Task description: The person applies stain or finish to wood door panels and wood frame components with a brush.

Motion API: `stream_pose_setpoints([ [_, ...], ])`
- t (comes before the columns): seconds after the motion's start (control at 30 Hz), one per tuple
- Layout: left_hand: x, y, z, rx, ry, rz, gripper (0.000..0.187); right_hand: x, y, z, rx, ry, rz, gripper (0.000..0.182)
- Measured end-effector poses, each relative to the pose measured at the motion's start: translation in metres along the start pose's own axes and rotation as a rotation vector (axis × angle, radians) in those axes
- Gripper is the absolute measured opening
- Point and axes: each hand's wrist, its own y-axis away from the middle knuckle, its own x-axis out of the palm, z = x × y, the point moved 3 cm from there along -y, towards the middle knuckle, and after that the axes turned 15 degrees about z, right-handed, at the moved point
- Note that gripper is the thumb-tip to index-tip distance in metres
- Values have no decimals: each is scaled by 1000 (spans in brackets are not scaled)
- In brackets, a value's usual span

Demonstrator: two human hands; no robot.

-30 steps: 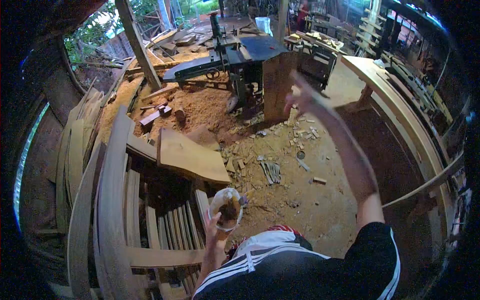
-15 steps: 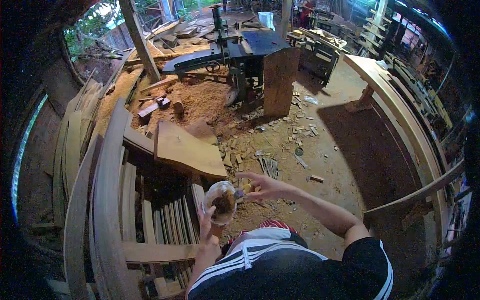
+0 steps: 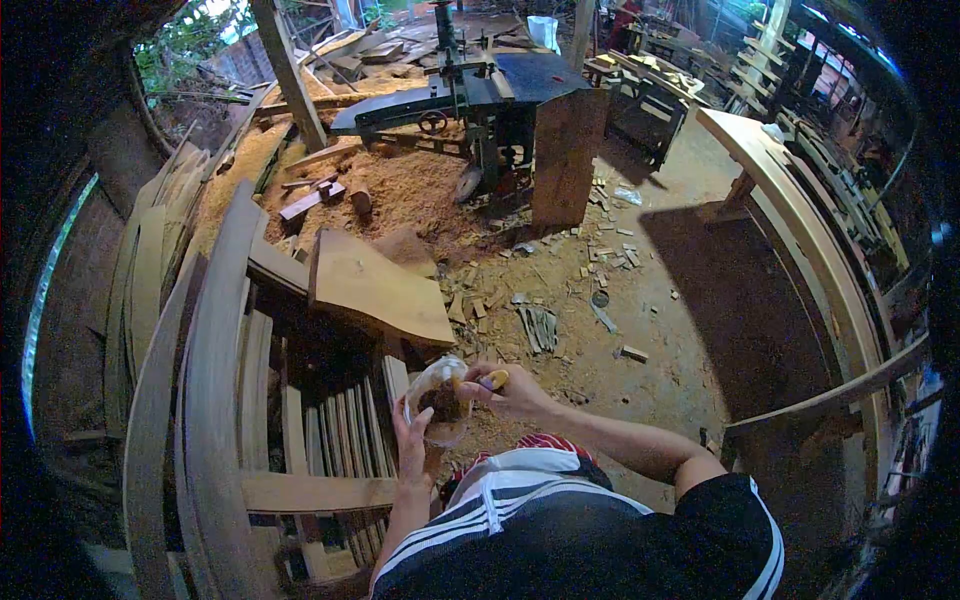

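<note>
My left hand (image 3: 412, 440) is closed around the side of a clear plastic tub (image 3: 457, 428), with the thumb over its rim. Inside the tub is a dark brown substance (image 3: 438, 402). At the tub's right rim, my right hand (image 3: 522, 393) grips a small tool with a yellow handle (image 3: 497, 379). The handle's rounded end points up and to the right, and the working end is hidden by the fingers and the tub.
Left of me stands a wooden frame (image 3: 215, 370) with slats, and a curved board (image 3: 380, 295) rests at its far end. Ahead, a woodworking machine (image 3: 470, 95) stands in sawdust. Offcuts (image 3: 540, 328) litter the floor. A long timber beam (image 3: 790, 190) runs along the right.
My right hand has turned and moved in over the tub's rim, its index finger now curled in. The yellow handle has tipped upward. The view has shifted slightly.
</note>
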Motion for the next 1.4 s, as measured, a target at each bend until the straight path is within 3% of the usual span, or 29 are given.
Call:
stream_pose_setpoints([
  [0.1, 4, 3, -3, 7, -25, -5, 65, 8, 0, -9, 39, -7, 51, 26],
  [0.3, 1, 7, 2, 31, -30, -27, 65, 11, 4, 2, -132, 192, -6, 25],
  [0.37, 7, 12, -5, 27, -29, -53, 65, 10, 5, 11, 10, 26, 114, 29],
  [0.5, -12, 16, 3, -8, 87, -18, 66, -10, 0, -6, -122, -107, 250, 36],
  [0.57, -15, 1, 4, 40, 95, 14, 67, -80, -5, -5, 1, 62, 410, 35],
  [0.6, -7, -3, -1, 67, 181, 100, 65, -128, -11, -2, 35, 161, 387, 36],
  [0.63, 1, -4, -6, 85, 264, 186, 63, -181, -12, 7, 73, 168, 231, 37],
  [0.7, 6, -7, -4, 96, 346, 268, 62, -277, -19, 51, 216, -70, -309, 72],
  [0.77, 10, -8, -2, 63, 378, 241, 59, -385, -14, 65, 163, 374, -456, 61],
  [0.87, 23, -2, -12, 8, 376, 188, 58, -488, -6, 93, 116, 1023, -425, 14],
  [0.93, 18, 2, 0, 13, 386, 194, 59, -480, 2, 115, 156, 936, -393, 15],
  [1.0, -2, -6, 26, 26, 479, 314, 59, -456, -4, 133, 37, 822, -315, 13],
  [1.03, 8, -10, 17, 32, 521, 339, 60, -412, -15, 143, 148, 1203, -174, 15],
  [1.07, 18, -13, 8, 37, 563, 363, 61, -394, -23, 129, 50, 1008, -178, 21],
  [1.13, 34, -13, -10, 46, 482, 340, 60, -319, -28, 97, -16, 185, -21, 41],
  [1.2, 33, -11, -7, 120, 419, 266, 63, -244, -28, 54, 33, -73, 231, 64],
  [1.3, 40, -5, -20, 67, 397, 140, 64, -150, -23, -6, 181, 98, 389, 79],
  [1.37, 28, -12, -7, 45, 427, 85, 63, -94, -15, 6, 146, 328, 477, 87],
  [1.4, 16, -17, 2, -1, 481, 165, 61, -76, -12, 0, 87, 254, 446, 84],
])
